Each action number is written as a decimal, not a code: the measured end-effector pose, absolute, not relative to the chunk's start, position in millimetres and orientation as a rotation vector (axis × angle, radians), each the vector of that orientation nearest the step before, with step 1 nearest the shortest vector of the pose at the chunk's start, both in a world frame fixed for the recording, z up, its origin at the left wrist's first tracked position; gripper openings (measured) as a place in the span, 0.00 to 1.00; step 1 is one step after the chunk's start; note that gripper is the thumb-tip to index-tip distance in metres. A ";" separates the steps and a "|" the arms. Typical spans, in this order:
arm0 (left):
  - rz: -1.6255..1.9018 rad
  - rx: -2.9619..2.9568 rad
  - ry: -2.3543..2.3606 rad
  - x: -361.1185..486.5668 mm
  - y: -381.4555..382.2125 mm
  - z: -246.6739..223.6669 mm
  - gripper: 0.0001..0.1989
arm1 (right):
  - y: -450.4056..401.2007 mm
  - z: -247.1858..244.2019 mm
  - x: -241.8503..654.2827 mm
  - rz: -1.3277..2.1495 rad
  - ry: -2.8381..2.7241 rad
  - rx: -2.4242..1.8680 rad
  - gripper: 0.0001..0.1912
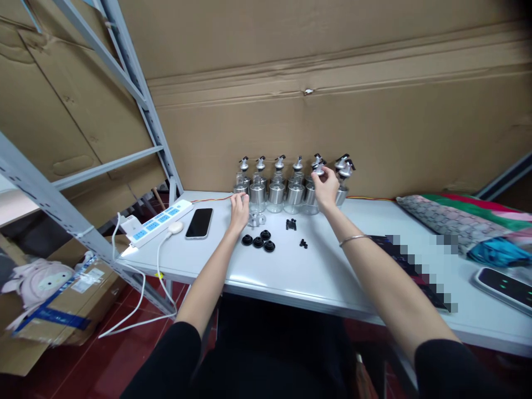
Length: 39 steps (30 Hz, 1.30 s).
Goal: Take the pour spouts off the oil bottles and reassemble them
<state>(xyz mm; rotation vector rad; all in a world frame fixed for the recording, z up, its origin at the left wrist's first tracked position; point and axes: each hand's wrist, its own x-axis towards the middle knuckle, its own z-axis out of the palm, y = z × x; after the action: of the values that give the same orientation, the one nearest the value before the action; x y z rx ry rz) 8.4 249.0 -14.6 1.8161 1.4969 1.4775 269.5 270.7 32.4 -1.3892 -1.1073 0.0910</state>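
My right hand [327,187] pinches a silver pour spout with a black flip lid [318,168] at the mouth of a bottle [311,198] toward the right of the front row. My left hand [238,213], its fingers curled, is at the leftmost front bottle [240,188]; whether it grips anything is hidden. The bottles are clear glass with metal-coloured sleeves, and those in the back row carry spouts. Beside my left hand lie some small clear pieces [256,220]. Several round black caps [258,242] sit nearer me, with small black parts [291,224] and smaller black bits [303,244] to their right.
On the left of the white table [286,271] are a phone [199,223] and a power strip [160,224] with a white cable. A metal shelf frame [145,105] rises there. Cardboard [257,83] backs the table. Plastic-wrapped bags [469,221] and a dark device [505,288] lie right.
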 end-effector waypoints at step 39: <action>1.092 1.527 0.813 63.0 80.0 -23.3 0.30 | 63.7 48.6 158.8 0.728 -1.346 -0.805 0.10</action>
<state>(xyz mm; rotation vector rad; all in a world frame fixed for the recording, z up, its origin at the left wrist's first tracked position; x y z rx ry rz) 63.0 80.0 -23.3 1.5266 0.8127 1.0921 158.8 63.7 48.6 -0.8049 -1.3461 0.7277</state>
